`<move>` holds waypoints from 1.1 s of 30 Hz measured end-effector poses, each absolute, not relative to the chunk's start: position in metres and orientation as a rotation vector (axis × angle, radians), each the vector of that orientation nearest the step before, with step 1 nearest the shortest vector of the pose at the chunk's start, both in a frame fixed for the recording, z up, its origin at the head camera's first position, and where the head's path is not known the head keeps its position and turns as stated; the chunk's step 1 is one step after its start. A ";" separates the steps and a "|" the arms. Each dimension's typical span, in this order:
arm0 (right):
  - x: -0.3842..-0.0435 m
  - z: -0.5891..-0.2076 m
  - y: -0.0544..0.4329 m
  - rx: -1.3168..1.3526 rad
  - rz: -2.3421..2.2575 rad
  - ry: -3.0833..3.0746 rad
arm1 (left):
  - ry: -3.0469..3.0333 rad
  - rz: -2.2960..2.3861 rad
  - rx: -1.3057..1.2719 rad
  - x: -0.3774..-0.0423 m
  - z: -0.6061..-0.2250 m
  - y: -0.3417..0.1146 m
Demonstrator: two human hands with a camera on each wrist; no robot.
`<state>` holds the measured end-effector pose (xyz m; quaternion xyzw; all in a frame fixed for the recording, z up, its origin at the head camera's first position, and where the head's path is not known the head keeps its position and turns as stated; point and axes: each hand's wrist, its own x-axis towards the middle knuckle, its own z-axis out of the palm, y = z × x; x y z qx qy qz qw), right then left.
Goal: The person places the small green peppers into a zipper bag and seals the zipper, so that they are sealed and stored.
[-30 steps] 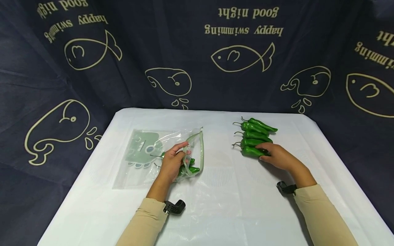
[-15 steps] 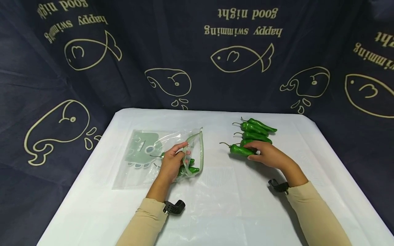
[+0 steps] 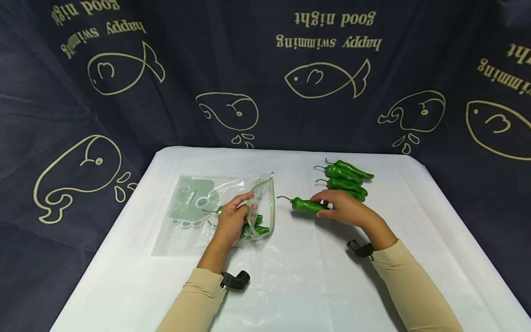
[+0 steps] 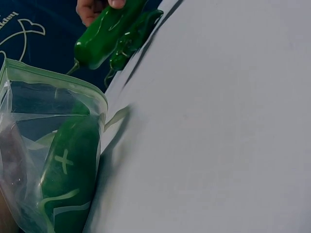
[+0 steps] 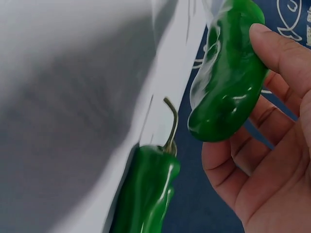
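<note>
A clear zip bag (image 3: 182, 237) with a green printed creature lies on the left of the table. Its green-edged mouth faces right and gapes. My left hand (image 3: 228, 223) grips the bag near that mouth. Several green peppers (image 3: 260, 229) are inside, partly behind the hand; the left wrist view shows one pepper (image 4: 70, 170) through the plastic. To the right of the opening, my right hand (image 3: 346, 207) pinches a green chili pepper (image 3: 304, 205) near its tip, stem pointing left at the bag. Thumb and fingers hold this pepper (image 5: 228, 92) in the right wrist view.
Several more green peppers (image 3: 344, 173) lie in a row at the back right, stems to the left. A white cloth covers the table (image 3: 290, 286). Behind it hangs a dark blue curtain (image 3: 265, 55) with fish and whale drawings.
My right hand has taken the nearest pepper from the row and carried it left towards the bag's mouth. The left hand and the bag have stayed in place.
</note>
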<state>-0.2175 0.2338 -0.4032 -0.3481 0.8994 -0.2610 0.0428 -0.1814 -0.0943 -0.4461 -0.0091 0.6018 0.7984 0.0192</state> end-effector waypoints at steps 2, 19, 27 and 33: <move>-0.217 -0.403 0.230 -1.068 -0.787 2.739 | 1.865 2.483 -0.028 -0.182 -0.446 -0.094; -0.224 -0.406 0.205 -1.190 -0.737 2.716 | 1.869 2.468 -0.020 -0.182 -0.446 -0.095; -0.227 -0.407 0.191 -1.222 -0.717 2.697 | 1.878 2.465 -0.021 -0.183 -0.447 -0.095; -0.228 -0.407 0.181 -1.226 -0.699 2.688 | 1.885 2.461 -0.015 -0.183 -0.446 -0.095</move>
